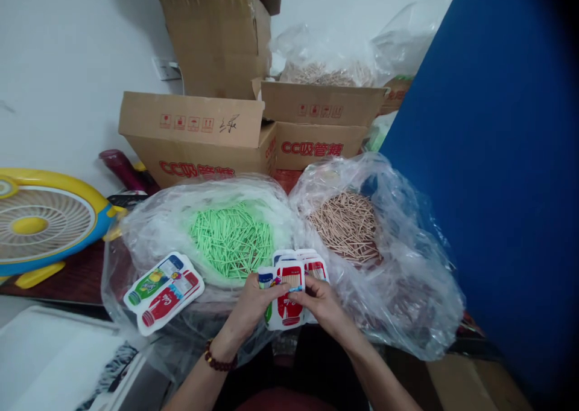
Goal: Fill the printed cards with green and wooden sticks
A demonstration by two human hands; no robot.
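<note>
A white card packet point(291, 319) with a red cola bottle and a green bottle printed on it is held upright between my two hands. Brown sticks show in its window. My left hand point(259, 296) pinches its left side, thumb across the front. The fingers of my right hand point(320, 299) close on its right edge. More such packets point(316, 268) lie just behind it. To the left rests a small stack of packets point(165, 290). Green sticks point(233, 239) fill an open clear bag behind my left hand, and brown sticks point(347, 225) fill another behind my right.
Open cardboard boxes point(194, 121) stand at the back, with a taller box point(215, 43) behind. A yellow and blue fan point(49, 218) is at the left. A blue panel point(488, 157) borders the right side. Clear plastic point(416, 302) spreads over the table's right front.
</note>
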